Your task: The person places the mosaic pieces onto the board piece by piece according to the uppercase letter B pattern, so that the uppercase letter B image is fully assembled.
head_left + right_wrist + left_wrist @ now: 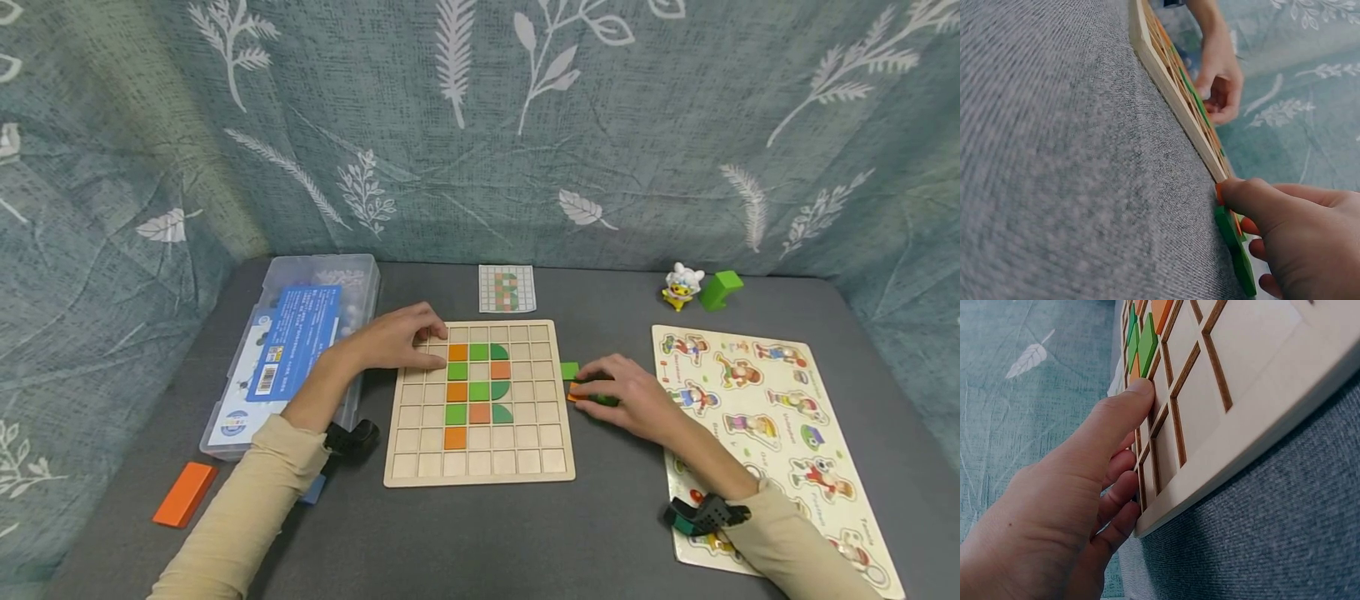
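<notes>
A wooden grid board [420, 467] lies flat on the table, with orange, green and salmon square tiles and dark green rounded tiles set in its middle columns. My left hand [405, 337] rests at the board's upper left, its thumb [1138, 390] on the grid beside the tiles and its other fingers loosely bent near the edge. Just off the board's right side, my right hand [626, 392] pinches an orange tile [1220, 194] between thumb and fingers. Close by it lie a light green square tile [570, 371] and a dark green piece [1235, 250], partly hidden by the hand.
A small pattern card [507, 288] lies behind the board. On the left are a clear plastic box [318, 271], an orange block [185, 494] and a blue block [313, 489]. A picture puzzle board [780, 400], toy figure [682, 286] and green block [722, 289] occupy the right.
</notes>
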Demonstrator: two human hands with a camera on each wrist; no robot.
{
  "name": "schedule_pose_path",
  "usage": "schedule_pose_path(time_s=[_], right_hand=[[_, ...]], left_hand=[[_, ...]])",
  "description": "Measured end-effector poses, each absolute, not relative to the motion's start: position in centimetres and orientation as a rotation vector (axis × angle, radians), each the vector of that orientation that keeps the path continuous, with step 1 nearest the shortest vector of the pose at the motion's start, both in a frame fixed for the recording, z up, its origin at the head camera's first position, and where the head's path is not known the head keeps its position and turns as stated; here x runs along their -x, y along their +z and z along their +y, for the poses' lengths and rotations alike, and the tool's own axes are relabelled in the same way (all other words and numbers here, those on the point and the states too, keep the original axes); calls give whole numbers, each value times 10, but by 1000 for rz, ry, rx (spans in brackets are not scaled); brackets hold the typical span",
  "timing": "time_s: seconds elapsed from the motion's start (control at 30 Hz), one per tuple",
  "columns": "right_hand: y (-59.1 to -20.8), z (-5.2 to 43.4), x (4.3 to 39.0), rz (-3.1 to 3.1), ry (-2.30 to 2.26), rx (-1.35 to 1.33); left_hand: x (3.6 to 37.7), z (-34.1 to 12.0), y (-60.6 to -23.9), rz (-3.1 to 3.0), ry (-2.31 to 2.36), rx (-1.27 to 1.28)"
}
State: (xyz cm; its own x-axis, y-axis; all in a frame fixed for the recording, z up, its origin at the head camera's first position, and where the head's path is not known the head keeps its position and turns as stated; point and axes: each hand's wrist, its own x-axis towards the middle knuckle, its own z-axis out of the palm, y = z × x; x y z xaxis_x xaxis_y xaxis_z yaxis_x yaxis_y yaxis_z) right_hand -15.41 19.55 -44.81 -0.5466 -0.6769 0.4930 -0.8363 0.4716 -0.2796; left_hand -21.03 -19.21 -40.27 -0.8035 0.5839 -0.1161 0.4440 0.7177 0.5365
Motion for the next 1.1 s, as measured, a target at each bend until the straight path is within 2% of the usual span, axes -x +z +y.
schedule_pose_path(time_s=[0.8,0.93,1.1], right_hand=[[-430,192,144,-2598,668,-1121],[-421,188,137,-2503,827,-1178],[-421,166,121,-2361,907,-1374]], left_hand=[[211,-192,-404,2634,734,-809],[210,-192,-405,2633,734,-809],[210,-192,-403,2645,731,-800]])
